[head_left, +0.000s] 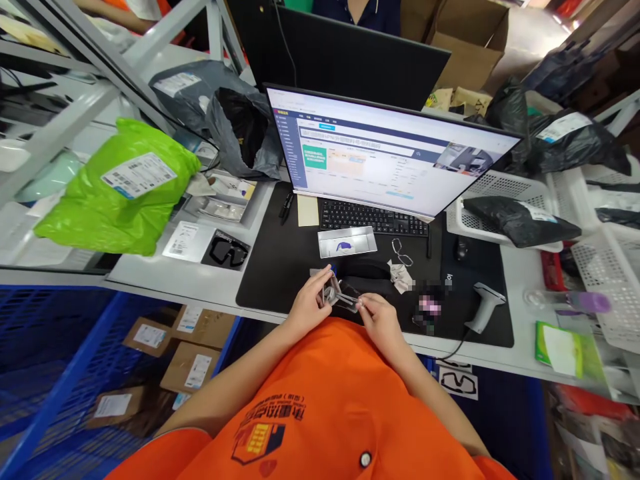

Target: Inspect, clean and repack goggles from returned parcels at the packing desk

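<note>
In front of my waist, at the desk's near edge, both hands hold a pair of glasses (pixel 341 297) with pale grey parts; its details are small and partly covered by fingers. My left hand (pixel 311 303) is closed around one side of it. At the other end, my right hand (pixel 381 319) pinches it between thumb and fingers. Just beyond lies a black case (pixel 367 272), with a white box (pixel 347 243) showing a purple lens behind it. A thin wire frame (pixel 401 253) and a crumpled paper (pixel 401 276) lie to the right.
A monitor (pixel 380 160) stands over a keyboard (pixel 373 219) on a black mat (pixel 270 267). To the right are a barcode scanner (pixel 485 308), a mouse (pixel 461 249) and white baskets (pixel 510 190). A green parcel (pixel 125 187) and a black card (pixel 225 250) lie left.
</note>
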A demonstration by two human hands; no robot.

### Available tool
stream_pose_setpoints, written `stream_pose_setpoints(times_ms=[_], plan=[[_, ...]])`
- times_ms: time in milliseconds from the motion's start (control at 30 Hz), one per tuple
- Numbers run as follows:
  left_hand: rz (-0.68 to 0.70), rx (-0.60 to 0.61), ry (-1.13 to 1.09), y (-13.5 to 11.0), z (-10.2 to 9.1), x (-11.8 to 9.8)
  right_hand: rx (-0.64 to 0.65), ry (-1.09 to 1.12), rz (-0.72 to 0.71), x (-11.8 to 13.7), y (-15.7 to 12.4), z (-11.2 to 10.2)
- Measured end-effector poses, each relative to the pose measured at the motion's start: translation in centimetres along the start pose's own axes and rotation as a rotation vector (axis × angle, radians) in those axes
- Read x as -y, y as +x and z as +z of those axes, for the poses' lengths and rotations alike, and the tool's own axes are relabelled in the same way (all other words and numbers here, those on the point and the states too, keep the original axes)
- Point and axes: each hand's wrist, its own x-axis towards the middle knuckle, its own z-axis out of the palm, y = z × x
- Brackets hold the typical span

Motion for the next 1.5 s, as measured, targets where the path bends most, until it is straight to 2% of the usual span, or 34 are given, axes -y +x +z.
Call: stream_pose_setpoints(times_ms=[200, 367, 433, 500, 567, 633, 733, 767, 833, 900, 1033, 1200, 1333, 1500], plan=[[0.082, 0.142, -0.057, -0.4, 1.1, -0.3, 0.079, -0.226, -0.044, 0.8, 0.7, 0.8], [0.184, 0.320, -0.114, 0.0, 1.5, -1.5, -0.011, -0.339, -0.025, 0.5, 1.6, 1.7], [0.205, 0.375, -0.133, 0.3, 1.1, -2.1, 0.009, -0.283, -0.095, 0.2, 1.7, 1.4], [0.203, 0.411, -0.148, 0.3, 0.5, -2.6, 0.114, -0.148, -0.195, -0.2, 1.6, 0.9], [0.188, 0.418, -0.162, 0.0, -0.1, -3.1, 0.196, -0.027, -0.231, -0.8, 1.4, 0.7], [0.130, 0.334, -0.147, -0.6, -0.5, -3.4, 0.155, 0.016, -0.178, -1.4, 1.3, 0.8], [-0.010, 0.145, -0.072, -1.4, -1.1, -3.1, -0.023, 0.075, -0.033, -2.2, 1.4, 1.3], [-0.049, 0.122, -0.048, -1.6, -1.3, -2.9, -0.083, 0.098, 0.020, -2.3, 1.6, 1.4], [-0.102, 0.167, -0.021, -1.8, -1.6, -2.3, -0.167, 0.148, 0.114, -2.4, 2.0, 1.4], [-0.140, 0.249, -0.003, -1.6, -1.4, -1.8, -0.192, 0.203, 0.180, -2.1, 2.5, 1.4], [-0.184, 0.381, 0.021, -0.5, 0.1, -1.9, -0.175, 0.311, 0.277, -1.3, 3.5, 2.1], [-0.200, 0.458, 0.090, 0.9, 1.3, -2.9, -0.159, 0.419, 0.387, -1.7, 4.5, 2.8], [-0.194, 0.593, 0.110, 1.3, 0.1, -2.3, -0.150, 0.493, 0.470, -3.2, 4.3, 1.3], [-0.253, 0.692, 0.166, 1.4, -2.4, 0.2, -0.093, 0.657, 0.611, -6.0, 2.4, -2.6]])
